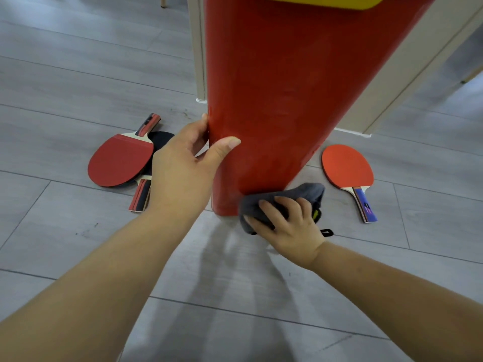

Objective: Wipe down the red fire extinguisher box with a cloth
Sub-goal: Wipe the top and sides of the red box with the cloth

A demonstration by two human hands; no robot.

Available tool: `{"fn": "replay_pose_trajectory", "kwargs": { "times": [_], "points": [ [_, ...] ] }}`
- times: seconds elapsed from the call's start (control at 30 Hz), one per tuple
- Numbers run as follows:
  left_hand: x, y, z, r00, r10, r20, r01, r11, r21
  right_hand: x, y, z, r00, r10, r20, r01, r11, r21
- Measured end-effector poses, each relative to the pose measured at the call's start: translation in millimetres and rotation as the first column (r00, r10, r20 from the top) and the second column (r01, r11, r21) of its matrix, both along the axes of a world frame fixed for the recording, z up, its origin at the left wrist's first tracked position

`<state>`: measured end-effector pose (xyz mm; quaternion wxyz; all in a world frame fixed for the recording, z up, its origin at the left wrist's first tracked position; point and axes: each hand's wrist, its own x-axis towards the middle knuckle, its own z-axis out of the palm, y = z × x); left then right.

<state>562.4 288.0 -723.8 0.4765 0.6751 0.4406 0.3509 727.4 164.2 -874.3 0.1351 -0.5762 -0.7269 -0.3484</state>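
The red fire extinguisher box (274, 95) stands upright on the grey floor, seen from above, with a yellow label (324, 1) at its top edge. My left hand (183, 168) grips the box's left corner, thumb on the front face and fingers around the side. A grey cloth (300, 197) is pressed against the bottom of the front face, near the floor. My right hand (285, 226) holds that cloth, fingers spread over it. A small black loop and a yellow-green tag of the cloth stick out beside my right hand.
Two table tennis paddles (120, 160) lie stacked on the floor left of the box. A third paddle (347, 168) with a blue handle lies to the right. A beige wall corner (392, 82) rises behind the box. Grey floor planks (235, 296) stretch toward me.
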Motion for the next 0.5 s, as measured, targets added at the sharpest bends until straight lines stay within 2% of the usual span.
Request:
{"fn": "replay_pose_trajectory", "kwargs": {
  "times": [0.07, 0.2, 0.37, 0.5],
  "points": [
    [0, 0, 1, 1.0, -0.008, -0.021, 0.008, 1.0, 0.008, -9, 15, -4, 0.999, 0.014, 0.035, -0.014, 1.0, -0.021],
    [-2, 1, 3, 0.999, -0.015, -0.047, 0.015, 1.0, 0.012, -1, 16, -29, 0.976, 0.004, 0.219, 0.05, 0.969, -0.242],
    [-3, 4, 3, 0.997, -0.032, -0.071, 0.033, 0.999, 0.016, 22, -2, -30, 0.964, -0.037, 0.263, 0.136, 0.919, -0.369],
    [-6, 7, 4, 0.994, -0.057, -0.097, 0.059, 0.998, 0.013, 25, -16, -23, 0.964, -0.124, 0.237, 0.212, 0.895, -0.393]
  ]
}}
